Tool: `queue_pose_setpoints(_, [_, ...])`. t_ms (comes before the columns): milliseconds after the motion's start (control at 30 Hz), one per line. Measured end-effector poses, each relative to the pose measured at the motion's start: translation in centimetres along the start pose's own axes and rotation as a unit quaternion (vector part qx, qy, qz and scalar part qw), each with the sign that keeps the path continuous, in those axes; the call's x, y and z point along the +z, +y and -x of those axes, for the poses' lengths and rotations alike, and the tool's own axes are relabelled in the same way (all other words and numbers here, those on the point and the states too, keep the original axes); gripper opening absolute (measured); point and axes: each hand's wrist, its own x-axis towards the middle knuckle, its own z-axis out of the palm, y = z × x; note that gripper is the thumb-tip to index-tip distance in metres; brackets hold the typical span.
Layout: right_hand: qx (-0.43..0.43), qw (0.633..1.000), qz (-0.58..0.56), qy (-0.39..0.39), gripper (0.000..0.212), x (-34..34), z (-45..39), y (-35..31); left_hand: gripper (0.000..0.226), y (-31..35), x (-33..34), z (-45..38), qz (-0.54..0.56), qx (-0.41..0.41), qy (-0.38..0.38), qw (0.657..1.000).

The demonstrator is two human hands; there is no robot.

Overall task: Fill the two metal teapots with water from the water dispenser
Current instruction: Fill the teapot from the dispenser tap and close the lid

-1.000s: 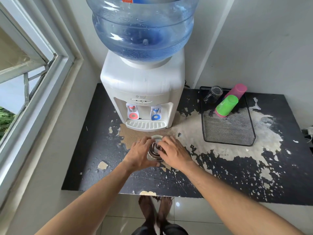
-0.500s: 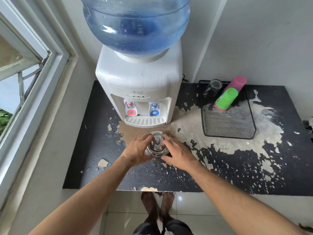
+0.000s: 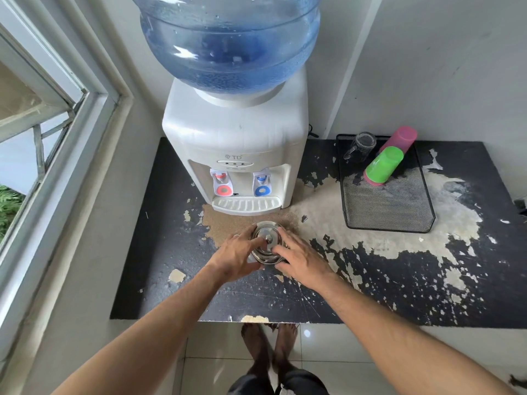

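Observation:
A shiny metal teapot (image 3: pixel 267 240) with a knobbed lid stands on the worn black table (image 3: pixel 399 280), just in front of the white water dispenser (image 3: pixel 236 143). My left hand (image 3: pixel 236 255) wraps its left side and my right hand (image 3: pixel 296 258) its right side, so most of its body is hidden. The dispenser carries a large blue water bottle (image 3: pixel 228 41), a red tap (image 3: pixel 221 182) on the left, a blue tap (image 3: pixel 261 183) on the right and a drip tray (image 3: pixel 246 205) below. I see only one teapot.
A black mesh tray (image 3: pixel 390 206) at the back right holds a green cup (image 3: pixel 383 166) stacked with a pink cup (image 3: pixel 400 139), plus a clear glass mug (image 3: pixel 360 146). An open window (image 3: pixel 42 138) flanks the left. The table's front edge sits above my bare feet (image 3: pixel 268 346).
Both hands stayed on the teapot in front of the drip tray. Its lid and knob now show between my fingers. The camera shifted slightly.

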Motion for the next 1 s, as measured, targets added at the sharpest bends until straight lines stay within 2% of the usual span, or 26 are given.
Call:
queue_pose_setpoints(100, [0.002, 1.000, 0.006, -0.005, 0.037, -0.1, -0.1, 0.0, 0.054, 0.1, -0.2, 0.1, 0.010, 0.007, 0.005, 1.000])
queue_pose_setpoints(233, [-0.016, 1.000, 0.013, -0.013, 0.018, -0.5, 0.1, 0.3, 0.064, 0.0, -0.8, 0.0, 0.029, 0.030, 0.008, 0.999])
queue_pose_setpoints(367, [-0.031, 0.999, -0.010, -0.026, 0.014, -1.3, 0.3, 0.4, 0.072, -0.6, -1.8, -0.3, 0.076, 0.032, -0.002, 0.997])
queue_pose_setpoints(500, [-0.033, 0.998, -0.048, -0.020, 0.014, -2.2, 0.3, 0.4, 0.069, -0.9, -2.5, -0.6, 0.152, 0.047, -0.007, 0.987])
queue_pose_setpoints(567, [-0.008, 0.997, -0.068, -0.034, 0.033, -2.6, 0.3, 0.2, 0.069, -1.0, -2.8, -1.0, 0.174, 0.042, -0.001, 0.984])
queue_pose_setpoints(600, [0.008, 0.996, -0.083, -0.040, 0.044, -2.9, 0.2, 0.1, 0.067, -1.0, -2.9, -1.2, 0.180, 0.035, -0.001, 0.983])
queue_pose_setpoints(667, [0.033, 0.992, -0.113, -0.041, 0.052, -3.4, 0.2, -0.2, 0.055, -1.0, -3.2, -1.7, 0.189, 0.020, -0.010, 0.982])
queue_pose_setpoints(767, [0.067, 0.987, -0.143, -0.040, 0.046, -3.7, 0.1, -0.3, 0.029, -1.1, -3.4, -2.2, 0.195, 0.013, -0.002, 0.981])
queue_pose_setpoints(833, [0.085, 0.982, -0.168, -0.031, 0.033, -3.6, 0.0, -0.4, 0.012, -1.0, -3.3, -2.3, 0.191, 0.002, 0.011, 0.982])
queue_pose_setpoints(900, [0.098, 0.977, -0.186, -0.022, 0.025, -3.7, -0.2, -0.4, 0.016, -0.7, -3.3, -2.4, 0.185, -0.005, 0.024, 0.983])
queue_pose_setpoints(1000, [0.107, 0.974, -0.200, -0.010, 0.024, -3.9, -0.2, -0.5, 0.020, -0.6, -3.5, -2.3, 0.178, 0.000, 0.026, 0.984])
